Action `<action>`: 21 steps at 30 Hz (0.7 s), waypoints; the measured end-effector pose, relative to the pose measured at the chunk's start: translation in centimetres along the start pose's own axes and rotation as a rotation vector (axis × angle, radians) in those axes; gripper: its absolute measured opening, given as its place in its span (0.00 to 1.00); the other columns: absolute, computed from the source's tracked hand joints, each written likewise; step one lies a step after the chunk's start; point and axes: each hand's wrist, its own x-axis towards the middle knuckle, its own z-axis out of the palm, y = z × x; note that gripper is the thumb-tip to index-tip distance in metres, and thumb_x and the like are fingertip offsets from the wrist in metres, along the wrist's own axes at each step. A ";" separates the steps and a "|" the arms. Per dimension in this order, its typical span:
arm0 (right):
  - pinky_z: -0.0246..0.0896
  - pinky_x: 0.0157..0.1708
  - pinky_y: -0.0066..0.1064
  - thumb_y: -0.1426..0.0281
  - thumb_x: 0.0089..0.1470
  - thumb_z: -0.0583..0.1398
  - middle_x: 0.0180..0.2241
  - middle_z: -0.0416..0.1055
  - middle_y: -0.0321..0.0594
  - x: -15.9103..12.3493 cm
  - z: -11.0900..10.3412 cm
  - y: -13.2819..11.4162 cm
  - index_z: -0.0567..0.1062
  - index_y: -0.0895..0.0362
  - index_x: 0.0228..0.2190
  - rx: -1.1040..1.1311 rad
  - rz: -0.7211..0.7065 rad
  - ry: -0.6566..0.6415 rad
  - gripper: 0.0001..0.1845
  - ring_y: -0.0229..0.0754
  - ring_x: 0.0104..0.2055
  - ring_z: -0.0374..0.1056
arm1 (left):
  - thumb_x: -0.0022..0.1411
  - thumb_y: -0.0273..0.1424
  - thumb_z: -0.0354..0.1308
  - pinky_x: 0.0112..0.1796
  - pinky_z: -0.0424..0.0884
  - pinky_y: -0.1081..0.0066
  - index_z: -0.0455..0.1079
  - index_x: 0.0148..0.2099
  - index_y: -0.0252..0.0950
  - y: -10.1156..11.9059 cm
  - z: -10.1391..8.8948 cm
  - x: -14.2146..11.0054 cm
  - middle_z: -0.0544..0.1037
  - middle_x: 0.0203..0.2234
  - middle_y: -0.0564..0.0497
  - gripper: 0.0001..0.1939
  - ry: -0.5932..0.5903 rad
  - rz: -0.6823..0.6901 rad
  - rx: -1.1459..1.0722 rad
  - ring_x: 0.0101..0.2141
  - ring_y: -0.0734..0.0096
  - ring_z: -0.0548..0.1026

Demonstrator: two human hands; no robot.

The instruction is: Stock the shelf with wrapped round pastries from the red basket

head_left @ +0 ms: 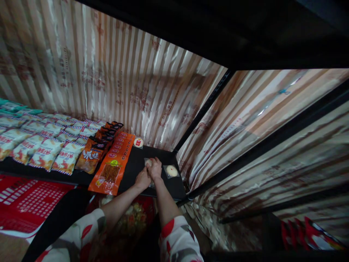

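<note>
Left grip (143,178) and right grip (155,169), partly curled, touch a clear packet (147,160); I cannot tell if held

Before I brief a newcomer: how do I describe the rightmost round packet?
Find the right end of the black shelf. There, right of the right hand, lies the round packet. Its red mark is tiny; the back packet shows a bigger one.

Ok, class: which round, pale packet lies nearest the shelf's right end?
The packet with a small red mark, right of both hands; the hands partly cover another packet, and the packet with a larger red label lies beside the orange bag.
</note>
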 end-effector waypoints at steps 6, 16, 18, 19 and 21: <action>0.54 0.49 0.33 0.68 0.45 0.58 0.52 0.63 0.46 -1.3 0.0 -1.6 0.71 0.57 0.45 0.080 0.011 -0.039 0.22 0.46 0.53 0.58 | 0.54 0.21 0.48 0.48 0.62 0.75 0.57 0.56 0.32 -2.1 0.1 -0.4 0.71 0.49 0.44 0.25 0.155 -0.002 -0.171 0.48 0.71 0.69; 0.60 0.40 0.28 0.67 0.43 0.61 0.43 0.70 0.45 -1.9 0.5 -2.2 0.68 0.59 0.47 0.237 0.009 -0.242 0.27 0.41 0.43 0.68 | 0.55 0.18 0.46 0.44 0.65 0.74 0.61 0.54 0.37 -3.4 -1.2 -1.6 0.75 0.41 0.48 0.24 0.237 -0.034 -0.201 0.42 0.73 0.73; 0.61 0.37 0.27 0.66 0.41 0.63 0.41 0.70 0.46 -1.9 0.2 -2.3 0.68 0.61 0.46 0.268 0.006 -0.287 0.28 0.41 0.40 0.68 | 0.56 0.19 0.46 0.45 0.65 0.74 0.61 0.54 0.37 -3.7 -1.3 -1.7 0.75 0.41 0.48 0.24 0.244 -0.030 -0.200 0.42 0.73 0.73; 0.61 0.35 0.27 0.66 0.41 0.63 0.41 0.70 0.45 -1.8 -0.1 -2.4 0.68 0.61 0.46 0.288 0.012 -0.311 0.29 0.40 0.38 0.69 | 0.56 0.19 0.47 0.45 0.64 0.74 0.61 0.54 0.37 -3.8 -1.3 -1.6 0.75 0.42 0.47 0.24 0.244 -0.027 -0.206 0.42 0.73 0.73; 0.61 0.32 0.25 0.66 0.39 0.64 0.39 0.70 0.44 -1.9 -0.6 -2.8 0.67 0.61 0.47 0.335 0.029 -0.355 0.30 0.37 0.34 0.69 | 0.56 0.20 0.48 0.46 0.64 0.73 0.60 0.55 0.36 -4.0 -1.4 -1.6 0.75 0.43 0.47 0.24 0.249 -0.028 -0.223 0.43 0.74 0.73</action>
